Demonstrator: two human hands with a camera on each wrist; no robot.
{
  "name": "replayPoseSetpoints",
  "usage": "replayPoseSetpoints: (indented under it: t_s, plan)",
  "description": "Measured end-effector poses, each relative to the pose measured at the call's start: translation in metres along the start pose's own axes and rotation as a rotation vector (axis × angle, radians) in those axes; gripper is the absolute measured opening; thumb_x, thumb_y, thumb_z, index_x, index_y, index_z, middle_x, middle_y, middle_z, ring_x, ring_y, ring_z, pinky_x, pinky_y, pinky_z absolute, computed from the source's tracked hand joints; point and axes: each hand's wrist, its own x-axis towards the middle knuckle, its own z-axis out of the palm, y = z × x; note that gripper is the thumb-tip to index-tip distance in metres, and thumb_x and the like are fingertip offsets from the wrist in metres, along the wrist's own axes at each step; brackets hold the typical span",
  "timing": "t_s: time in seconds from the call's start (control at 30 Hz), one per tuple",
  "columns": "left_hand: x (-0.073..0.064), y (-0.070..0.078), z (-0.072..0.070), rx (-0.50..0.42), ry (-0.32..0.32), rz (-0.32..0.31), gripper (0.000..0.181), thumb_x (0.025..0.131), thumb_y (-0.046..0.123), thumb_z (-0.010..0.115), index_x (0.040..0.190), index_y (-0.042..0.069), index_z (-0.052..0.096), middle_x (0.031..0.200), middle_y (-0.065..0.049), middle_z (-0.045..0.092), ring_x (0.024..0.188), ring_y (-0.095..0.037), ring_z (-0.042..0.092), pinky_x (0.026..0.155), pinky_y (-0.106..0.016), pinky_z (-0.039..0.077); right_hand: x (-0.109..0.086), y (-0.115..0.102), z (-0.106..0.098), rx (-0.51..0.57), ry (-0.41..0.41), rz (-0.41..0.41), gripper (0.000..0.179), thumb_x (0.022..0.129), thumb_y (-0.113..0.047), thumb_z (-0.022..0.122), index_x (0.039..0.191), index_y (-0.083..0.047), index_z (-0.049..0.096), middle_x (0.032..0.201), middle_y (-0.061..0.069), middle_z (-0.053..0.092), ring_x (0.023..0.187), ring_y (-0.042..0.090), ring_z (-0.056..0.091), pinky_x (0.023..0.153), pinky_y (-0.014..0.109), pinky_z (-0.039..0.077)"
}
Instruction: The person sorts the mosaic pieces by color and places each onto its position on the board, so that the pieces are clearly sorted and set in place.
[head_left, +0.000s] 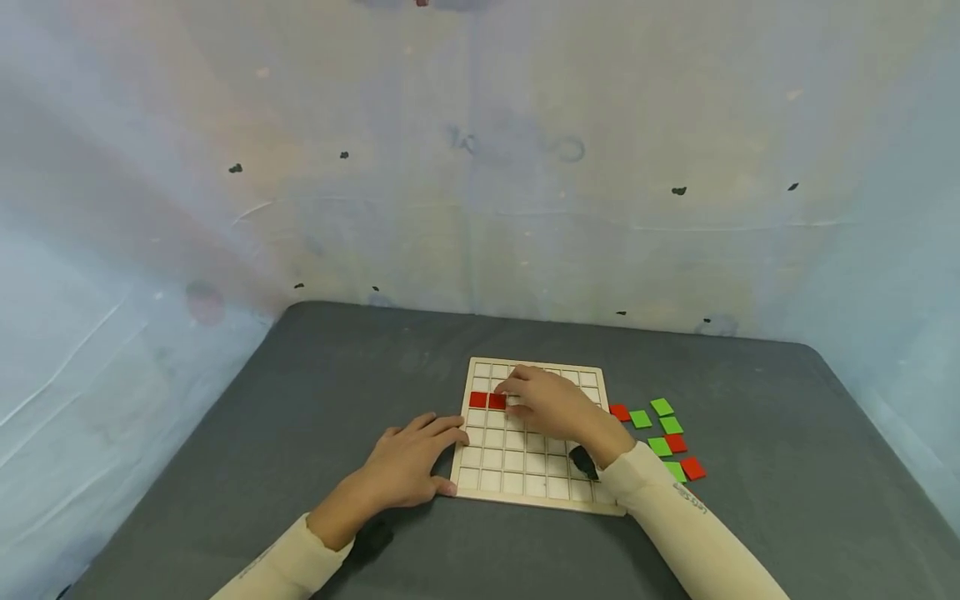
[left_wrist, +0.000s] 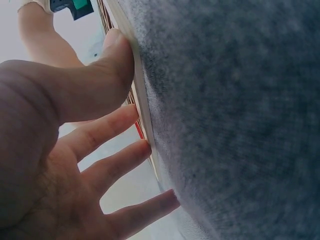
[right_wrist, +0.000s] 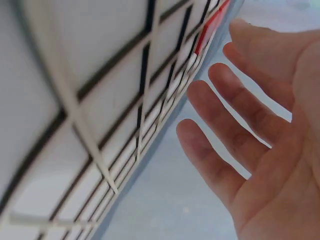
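Note:
A light wooden grid board [head_left: 492,458] lies on the dark table. In its third row from the far side, two red square tiles [head_left: 477,400] sit side by side in the leftmost cells. My left hand [head_left: 408,462] rests at the board's left edge with fingers spread; in the left wrist view the thumb [left_wrist: 117,65] touches the board's side [left_wrist: 145,107]. Over the board, just right of the second red tile [head_left: 497,402], my right hand [head_left: 551,404] hovers. The right wrist view shows its fingers [right_wrist: 230,130] fairly straight and apart, with nothing between them.
Right of the board lie several loose green tiles [head_left: 641,419] and red tiles [head_left: 693,468], some touching each other. A pale sheet [head_left: 480,250] hangs behind the grey tabletop [head_left: 360,367] and down both sides. A black device [head_left: 583,462] is at my right wrist.

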Motion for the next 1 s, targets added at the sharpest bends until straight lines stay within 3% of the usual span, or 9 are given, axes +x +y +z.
replayPoseSetpoints:
  t_s: [0.2,0.53,0.8,1.0]
  plan:
    - [0.003,0.001,0.0,-0.009,0.01,0.01,0.058,0.081,0.04,0.082,0.133,0.031,0.059,0.157,0.006,0.041,0.147,-0.033,0.036,0.103,-0.069,0.038,-0.028,0.007,-0.017,-0.007,0.026,0.012,0.034,0.092,-0.022,0.072,0.126,-0.018,0.067,0.12,0.001,0.064,0.102,0.018,0.065,0.084,0.037,0.055]
    - [0.004,0.001,0.002,-0.002,0.025,0.039,0.058,0.081,0.039,0.082,0.134,0.029,0.059,0.156,0.004,0.042,0.146,-0.033,0.037,0.1,-0.07,0.038,-0.1,0.045,-0.033,-0.065,0.056,0.039,0.033,0.093,-0.023,0.072,0.125,-0.017,0.067,0.119,0.001,0.064,0.095,0.017,0.065,0.076,0.032,0.054]
    - [0.002,0.002,0.001,-0.012,0.018,0.039,0.059,0.081,0.039,0.081,0.134,0.029,0.059,0.157,0.004,0.042,0.146,-0.034,0.036,0.1,-0.071,0.037,-0.161,0.074,-0.049,-0.071,0.049,0.171,0.033,0.093,-0.027,0.071,0.125,-0.022,0.068,0.12,-0.002,0.063,0.098,0.016,0.064,0.073,0.031,0.053]
    - [0.0,0.001,0.002,-0.008,0.016,0.042,0.059,0.081,0.039,0.081,0.134,0.028,0.059,0.157,0.004,0.042,0.146,-0.034,0.037,0.1,-0.071,0.038,-0.192,0.089,-0.048,-0.109,0.036,0.229,0.032,0.089,-0.03,0.075,0.121,-0.026,0.069,0.115,-0.006,0.064,0.1,0.016,0.064,0.076,0.037,0.055]
